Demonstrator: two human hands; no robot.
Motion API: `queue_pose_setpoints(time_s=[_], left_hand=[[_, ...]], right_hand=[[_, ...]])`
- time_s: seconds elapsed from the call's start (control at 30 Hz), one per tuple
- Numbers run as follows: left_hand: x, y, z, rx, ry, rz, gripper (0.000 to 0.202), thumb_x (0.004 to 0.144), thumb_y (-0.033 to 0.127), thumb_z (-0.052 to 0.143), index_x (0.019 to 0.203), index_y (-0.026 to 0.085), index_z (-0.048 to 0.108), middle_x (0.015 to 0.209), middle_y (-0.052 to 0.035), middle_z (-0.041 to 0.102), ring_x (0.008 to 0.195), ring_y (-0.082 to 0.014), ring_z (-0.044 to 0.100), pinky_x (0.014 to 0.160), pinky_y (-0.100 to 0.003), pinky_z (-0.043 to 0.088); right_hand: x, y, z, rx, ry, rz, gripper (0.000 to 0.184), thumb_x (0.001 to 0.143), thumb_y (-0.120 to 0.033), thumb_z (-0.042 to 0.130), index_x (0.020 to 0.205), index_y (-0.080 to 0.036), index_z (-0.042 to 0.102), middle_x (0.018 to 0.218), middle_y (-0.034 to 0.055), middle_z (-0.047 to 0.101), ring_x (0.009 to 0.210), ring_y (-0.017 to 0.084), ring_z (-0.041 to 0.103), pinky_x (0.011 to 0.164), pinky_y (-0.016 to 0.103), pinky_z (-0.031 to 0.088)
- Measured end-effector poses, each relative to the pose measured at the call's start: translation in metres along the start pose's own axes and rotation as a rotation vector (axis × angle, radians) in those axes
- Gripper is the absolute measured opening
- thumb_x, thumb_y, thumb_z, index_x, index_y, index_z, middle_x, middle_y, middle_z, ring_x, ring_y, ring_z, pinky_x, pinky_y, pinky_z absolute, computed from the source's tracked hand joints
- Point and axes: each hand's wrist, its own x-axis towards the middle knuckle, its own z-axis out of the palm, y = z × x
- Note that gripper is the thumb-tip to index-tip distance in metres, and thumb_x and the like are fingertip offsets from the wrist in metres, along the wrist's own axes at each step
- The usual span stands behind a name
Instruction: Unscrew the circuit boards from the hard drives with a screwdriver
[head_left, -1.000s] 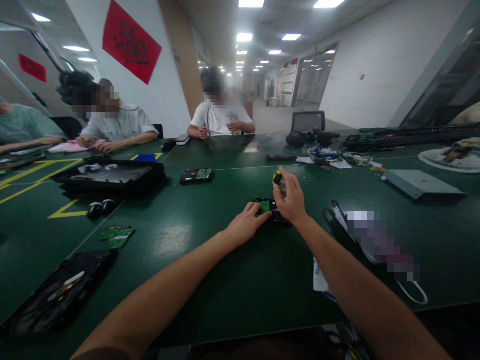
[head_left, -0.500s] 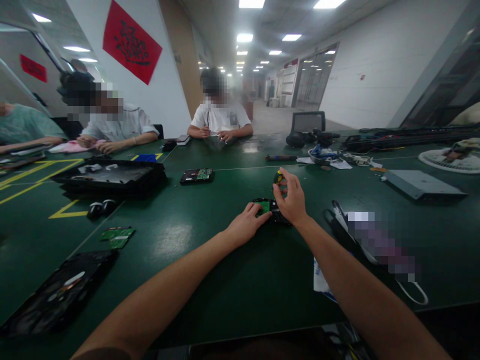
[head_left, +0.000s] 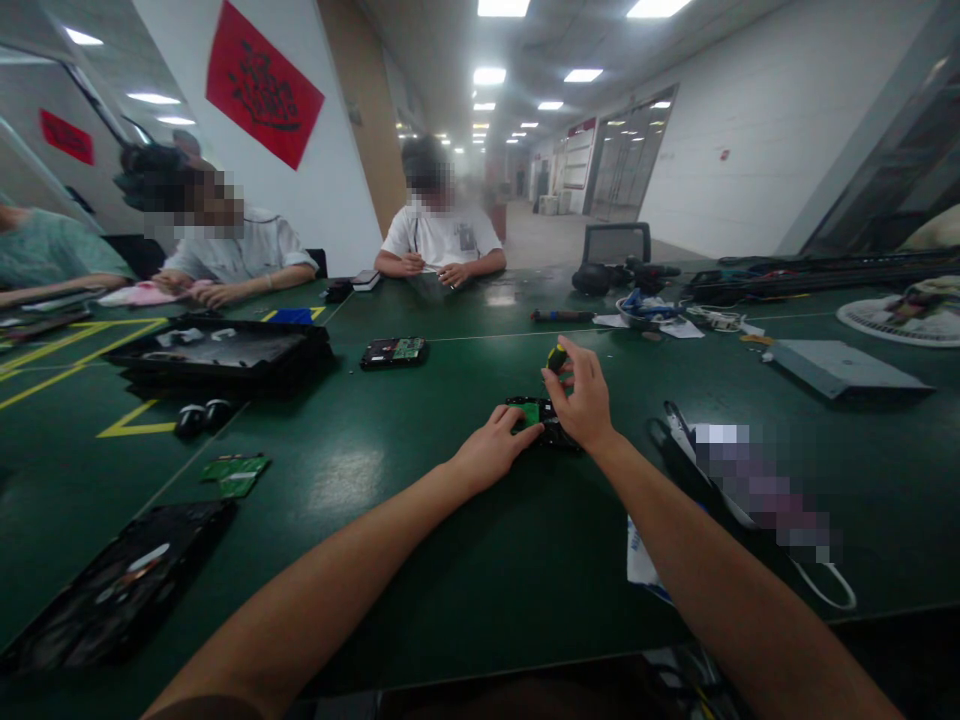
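A hard drive point(head_left: 552, 430) with a green circuit board lies flat on the table in front of me. My left hand point(head_left: 491, 448) grips its left side, fingers over the near and far edges. In my right hand point(head_left: 586, 398), fingertips pinch the black and yellow handle of a screwdriver point(head_left: 556, 357). The tool stands nearly upright over the drive, leaning slightly; its tip is hidden, so contact with a screw cannot be made out.
A second hard drive point(head_left: 394, 352) lies beyond, near a stack of black trays point(head_left: 225, 350). Loose circuit boards point(head_left: 236, 474) and a black casing point(head_left: 124, 580) are at left. On the right sit a grey metal box point(head_left: 847, 368) and a white-edged pouch point(head_left: 679, 430). Several people sit across the table.
The screwdriver handle has turned and tilted slightly in my right fingers. My left hand and the hard drive stay in place.
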Motion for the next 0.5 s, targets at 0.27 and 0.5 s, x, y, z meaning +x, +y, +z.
queue_pose_setpoints(time_s=[0.27,0.5], left_hand=[[0.0001,-0.0002,0.0007,0.012,-0.006,0.001,0.047,0.102,0.018,0.046,0.147,0.027,0.049,0.135,-0.0121,0.046,0.13,-0.0309,0.042,0.099,-0.044,0.053],[-0.0003,0.0002,-0.0003,0.0,-0.005,-0.006,0.046,0.102,0.019,0.046,0.147,0.028,0.048,0.135,-0.0115,0.046,0.131,-0.0309,0.043,0.098,-0.044,0.054]], right_hand=[[0.0,0.0015,0.0007,0.005,-0.001,0.006,0.054,0.1,-0.033,0.053,0.152,-0.03,0.041,0.128,0.0129,0.054,0.094,0.023,0.065,0.075,0.042,0.065],[0.001,0.0016,0.0009,-0.028,0.015,0.001,0.048,0.103,-0.033,0.045,0.152,-0.028,0.042,0.133,0.0134,0.055,0.109,0.027,0.063,0.094,0.052,0.059]])
